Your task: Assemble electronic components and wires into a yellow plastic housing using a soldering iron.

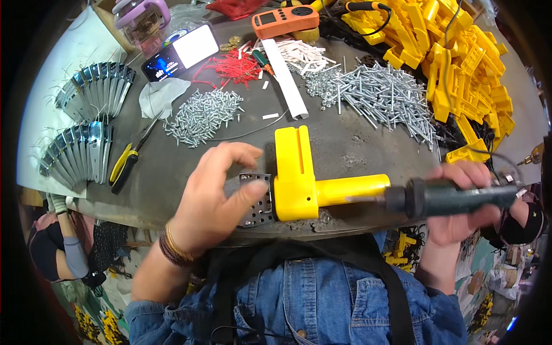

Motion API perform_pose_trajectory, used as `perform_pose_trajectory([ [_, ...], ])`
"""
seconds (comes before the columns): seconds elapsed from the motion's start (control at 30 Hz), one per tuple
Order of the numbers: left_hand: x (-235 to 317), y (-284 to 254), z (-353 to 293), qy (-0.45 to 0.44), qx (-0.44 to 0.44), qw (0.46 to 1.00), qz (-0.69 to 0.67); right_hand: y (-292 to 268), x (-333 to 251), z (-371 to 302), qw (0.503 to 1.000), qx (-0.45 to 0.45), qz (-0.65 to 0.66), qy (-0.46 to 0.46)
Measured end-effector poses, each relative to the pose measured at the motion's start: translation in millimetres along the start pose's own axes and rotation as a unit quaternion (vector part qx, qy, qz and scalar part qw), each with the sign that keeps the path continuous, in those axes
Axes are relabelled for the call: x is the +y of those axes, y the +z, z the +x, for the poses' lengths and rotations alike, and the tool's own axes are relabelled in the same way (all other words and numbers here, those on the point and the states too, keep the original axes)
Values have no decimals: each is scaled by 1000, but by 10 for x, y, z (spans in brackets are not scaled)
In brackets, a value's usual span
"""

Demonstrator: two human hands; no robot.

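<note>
Yellow hsg (295, 195) flat, perf. metal plate (263, 211) at L, dk-green driver (426, 198) held R

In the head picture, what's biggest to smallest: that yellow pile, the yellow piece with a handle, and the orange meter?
1. Yellow pile
2. Yellow piece with a handle
3. Orange meter

Head-worn fisheye facing down, close
</note>
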State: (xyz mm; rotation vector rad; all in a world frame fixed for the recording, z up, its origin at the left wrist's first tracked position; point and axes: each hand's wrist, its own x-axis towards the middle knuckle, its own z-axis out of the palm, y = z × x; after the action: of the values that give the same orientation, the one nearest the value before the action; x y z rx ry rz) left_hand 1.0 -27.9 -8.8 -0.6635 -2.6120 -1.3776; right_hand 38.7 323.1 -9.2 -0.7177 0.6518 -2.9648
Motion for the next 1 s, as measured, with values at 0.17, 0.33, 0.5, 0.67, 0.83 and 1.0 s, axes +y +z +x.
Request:
perform_pose_trajectory([
  [0.17, -153, 52, 219, -127, -179, 964, -149, -84, 256, 140, 993, 66, -98, 10],
  [0.33, -202, 71, 211, -146, -187, 956, -170, -104, 347, 211, 994, 80, -78, 22],
  [0.5, -144, 59, 234, -152, -190, 949, -200, -136, 389, 245, 993, 103, -31, 38],
  [0.67, -85, 58, 806, 70, -68, 973, 209, -177, 385, 224, 993, 94, -63, 32],
  [0.83, -407, 469, 1573, 150, -28, 901, 407, -149, 409, 225, 997, 59, -47, 33],
  [1.0, -390, 568, 1749, 79, -81, 885, 451, -142, 441, 216, 996, 65, -56, 28],
])
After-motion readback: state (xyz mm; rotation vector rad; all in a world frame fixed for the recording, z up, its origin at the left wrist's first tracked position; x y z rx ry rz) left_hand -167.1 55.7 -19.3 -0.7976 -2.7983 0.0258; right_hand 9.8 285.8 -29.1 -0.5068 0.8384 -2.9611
